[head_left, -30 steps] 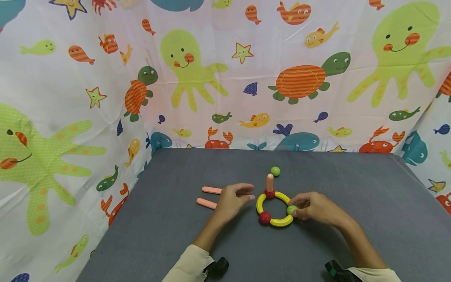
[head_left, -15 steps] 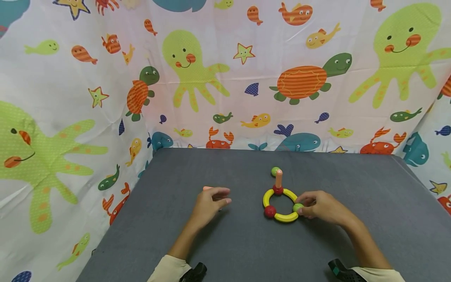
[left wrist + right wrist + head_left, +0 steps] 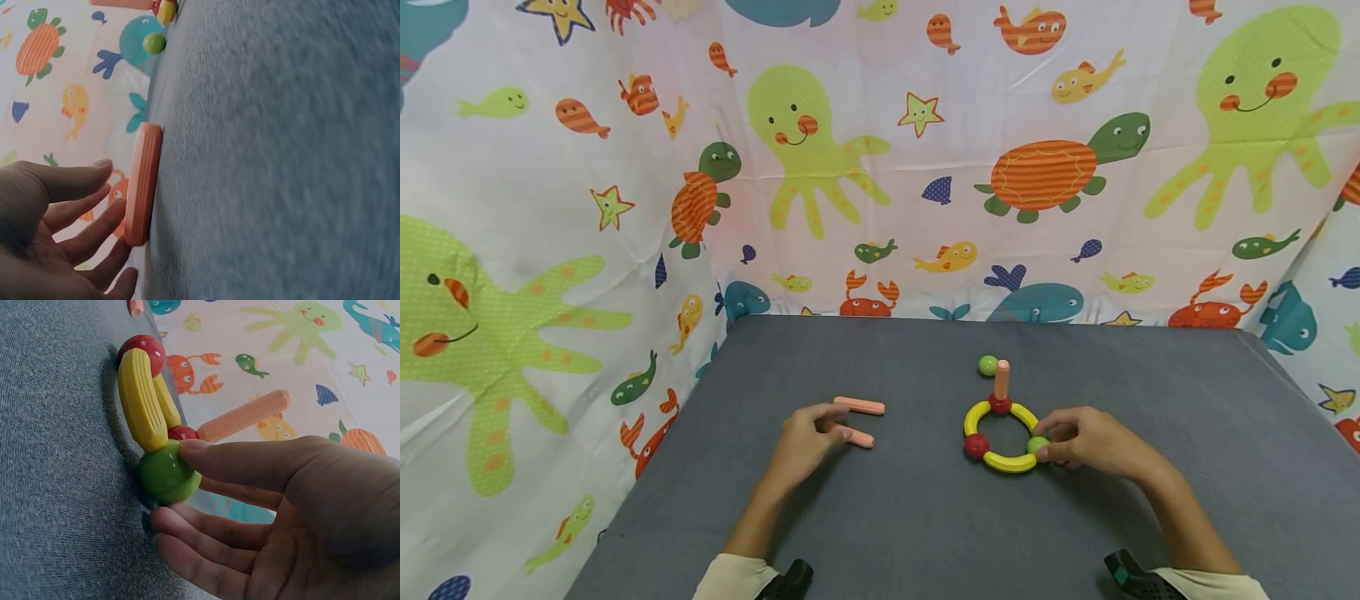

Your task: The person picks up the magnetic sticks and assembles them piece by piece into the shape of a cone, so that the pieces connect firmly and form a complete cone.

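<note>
Evidently the yellow ring (image 3: pixel 1010 463) is closed and bears one upright rod (image 3: pixel 1002 380), the right hand (image 3: pixel 1090 440) pinching its green ball (image 3: pixel 1037 445), while two other rods (image 3: pixel 861 406) left of the ring, by the left hand (image 3: pixel 805 444) with parted fingers, and a loose ball (image 3: pixel 988 365) behind it remain unattached.

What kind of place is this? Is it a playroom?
Maybe: it looks like a play table, probably indoors, though the room beyond is hidden. A sea-animal cloth hangs around a grey tabletop, where there's a toy ring of yellow pieces and coloured balls.
</note>
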Demonstrator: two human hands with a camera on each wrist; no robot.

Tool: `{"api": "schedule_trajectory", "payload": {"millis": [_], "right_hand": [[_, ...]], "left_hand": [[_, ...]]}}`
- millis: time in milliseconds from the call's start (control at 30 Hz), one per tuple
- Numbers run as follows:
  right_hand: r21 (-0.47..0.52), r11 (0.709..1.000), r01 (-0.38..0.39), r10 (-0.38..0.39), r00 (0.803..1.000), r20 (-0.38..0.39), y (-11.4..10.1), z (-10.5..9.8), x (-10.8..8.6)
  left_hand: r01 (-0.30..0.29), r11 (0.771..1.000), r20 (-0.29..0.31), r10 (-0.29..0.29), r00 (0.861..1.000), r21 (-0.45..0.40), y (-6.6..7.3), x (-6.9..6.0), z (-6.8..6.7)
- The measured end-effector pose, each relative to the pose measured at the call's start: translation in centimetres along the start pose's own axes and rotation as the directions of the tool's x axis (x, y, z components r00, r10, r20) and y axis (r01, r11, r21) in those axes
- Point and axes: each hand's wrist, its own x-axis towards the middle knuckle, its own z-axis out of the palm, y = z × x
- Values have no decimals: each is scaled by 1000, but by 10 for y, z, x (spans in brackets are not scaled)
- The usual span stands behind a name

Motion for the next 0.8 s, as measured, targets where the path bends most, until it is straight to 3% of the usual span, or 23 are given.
{"api": "schedule_trajectory", "payload": {"millis": [267,567,800], "right_hand": [[15,1000,26,-27,998,53,1,0,1],[34,997,70,-73,993,91,5,-1,1],[57,995,83,-88,992,93,3,2,1]], "left_hand": [[0,994,24,-3,1000,112,-5,-1,-4],[30,989,93,-44,995,146,-5,-1,-1],[15,988,102,-31,994,156,-5,-1,2]]}}
